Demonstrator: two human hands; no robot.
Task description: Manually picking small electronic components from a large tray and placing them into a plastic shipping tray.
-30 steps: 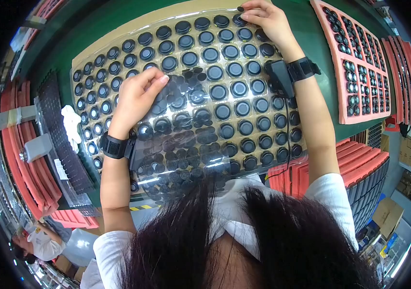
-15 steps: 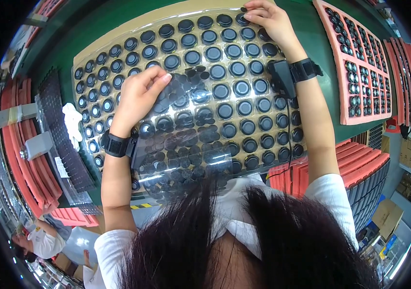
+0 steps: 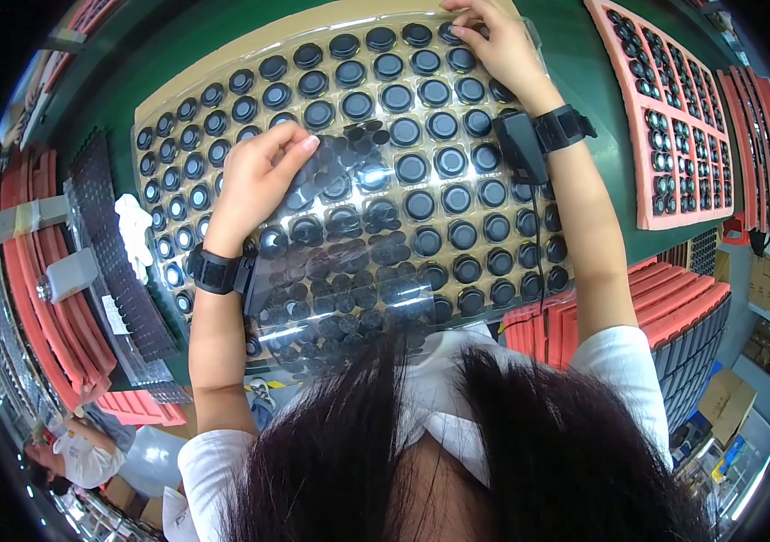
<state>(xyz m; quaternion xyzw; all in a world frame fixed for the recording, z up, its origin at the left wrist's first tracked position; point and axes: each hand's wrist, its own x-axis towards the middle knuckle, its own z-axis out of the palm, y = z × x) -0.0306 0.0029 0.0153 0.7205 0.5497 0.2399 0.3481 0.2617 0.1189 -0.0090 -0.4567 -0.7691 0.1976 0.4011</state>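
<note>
My left hand [image 3: 263, 176] pinches the upper edge of a curved clear plastic sheet [image 3: 340, 280] dotted with black round stickers. The sheet hangs over part of a clear tray [image 3: 529, 68] holding rows of black round parts [image 3: 420, 205]. At the tray's far right corner, my right hand [image 3: 493, 41] has its thumb beside a black round part in the last row. Its fingers are bent together there; what they hold, if anything, is hidden. Each wrist wears a black strap with a small box.
Right of the tray lies a pink foam tray [image 3: 647, 135] of small round parts. Stacked pink trays [image 3: 620, 307] stand at the lower right. A white glove [image 3: 135, 235] and black strips [image 3: 118, 244] lie on the left. Another person [image 3: 87, 456] is at the lower left.
The small black disc seen at my right fingertips is no longer visible there. My right hand has shifted slightly left and up onto the corner part. My left hand and the sheet barely moved.
</note>
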